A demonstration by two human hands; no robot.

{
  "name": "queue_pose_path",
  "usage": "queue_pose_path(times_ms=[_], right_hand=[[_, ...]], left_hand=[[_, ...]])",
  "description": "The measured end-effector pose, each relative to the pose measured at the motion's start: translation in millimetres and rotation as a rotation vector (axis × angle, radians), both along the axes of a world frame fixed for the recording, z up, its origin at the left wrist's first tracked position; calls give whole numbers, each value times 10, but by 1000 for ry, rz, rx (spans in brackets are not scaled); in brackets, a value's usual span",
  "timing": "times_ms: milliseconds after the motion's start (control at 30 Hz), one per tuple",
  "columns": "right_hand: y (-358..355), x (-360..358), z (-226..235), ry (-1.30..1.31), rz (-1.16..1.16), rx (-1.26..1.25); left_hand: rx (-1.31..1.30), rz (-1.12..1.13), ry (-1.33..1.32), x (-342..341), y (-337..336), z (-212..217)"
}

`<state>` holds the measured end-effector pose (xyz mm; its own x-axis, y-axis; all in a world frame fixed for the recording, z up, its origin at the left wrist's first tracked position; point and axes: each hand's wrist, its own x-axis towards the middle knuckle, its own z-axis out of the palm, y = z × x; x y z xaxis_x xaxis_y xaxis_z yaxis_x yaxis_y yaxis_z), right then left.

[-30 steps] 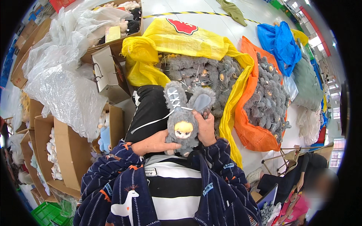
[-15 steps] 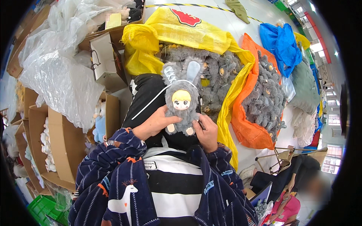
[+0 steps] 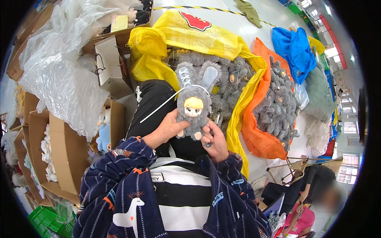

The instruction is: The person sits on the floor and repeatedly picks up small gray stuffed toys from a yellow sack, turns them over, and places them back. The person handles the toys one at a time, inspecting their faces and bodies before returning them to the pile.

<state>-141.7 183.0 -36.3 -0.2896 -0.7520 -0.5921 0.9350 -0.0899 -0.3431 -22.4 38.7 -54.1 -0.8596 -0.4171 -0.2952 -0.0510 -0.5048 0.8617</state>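
Note:
Over my lap I hold a grey plush bunny doll upright, its yellow-haired face turned toward me. A white cable tie circles its head below the long ears, and the loose end sticks out to the lower left. My left hand grips the doll's lower left side, thumb in front near a foot. My right hand has curled fingers at the doll's lower right side. A small dark loop shows at those fingertips, too small to make out.
Ahead lies a yellow sack full of grey plush dolls; to its right is an orange sack with more. Cardboard boxes and clear plastic sheeting stand at left. A co-worker sits at lower right.
The doll has tilted a little and shifted slightly right and down. My right fingers have curled more, and a small dark loop now shows by them.

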Motion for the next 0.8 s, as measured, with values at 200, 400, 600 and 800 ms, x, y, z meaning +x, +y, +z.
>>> queue_pose_path(times_ms=[200, 400, 600, 800], right_hand=[[49, 235, 259, 1622, 376, 359], [25, 270, 62, 1951, 348, 225], [-3, 358, 216, 1169, 271, 176], [-24, 247, 191, 2138, 134, 201]], left_hand=[[-2, -1, 1, -17, -58, -34], [-338, 67, -21, -156, -126, -209], [56, 97, 162, -202, -164, -145], [31, 136, 240, -36, -221, 197]])
